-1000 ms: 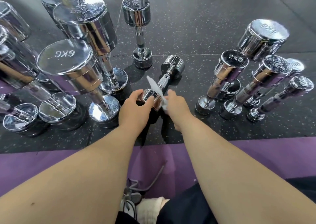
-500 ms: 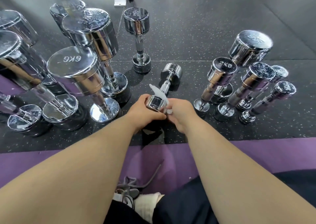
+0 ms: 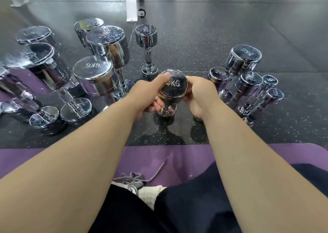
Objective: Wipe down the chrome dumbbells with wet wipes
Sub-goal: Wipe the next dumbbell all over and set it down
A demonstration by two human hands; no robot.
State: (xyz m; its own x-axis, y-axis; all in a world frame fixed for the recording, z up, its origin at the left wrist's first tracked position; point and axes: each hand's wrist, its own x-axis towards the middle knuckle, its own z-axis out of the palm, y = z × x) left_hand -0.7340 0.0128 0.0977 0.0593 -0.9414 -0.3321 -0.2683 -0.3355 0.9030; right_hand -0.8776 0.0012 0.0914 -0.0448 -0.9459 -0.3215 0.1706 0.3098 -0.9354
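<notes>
Dumbbell (image 3: 174,88) stands upright between left hand (image 3: 149,94) and right hand (image 3: 200,96), both curled around its top head.

mirror-glossy chrome dumbbell (image 3: 173,88), matt speckled rubber floor (image 3: 204,42), soft purple mat (image 3: 142,160)

A gym is showing itself here: speckled black rubber flooring (image 3: 195,37) is spreading across the upper frame, and chrome dumbbells (image 3: 94,78) stamped 6KG and 2KG are standing on end at left and right. A purple mat (image 3: 142,154) is lying along the bottom.
</notes>
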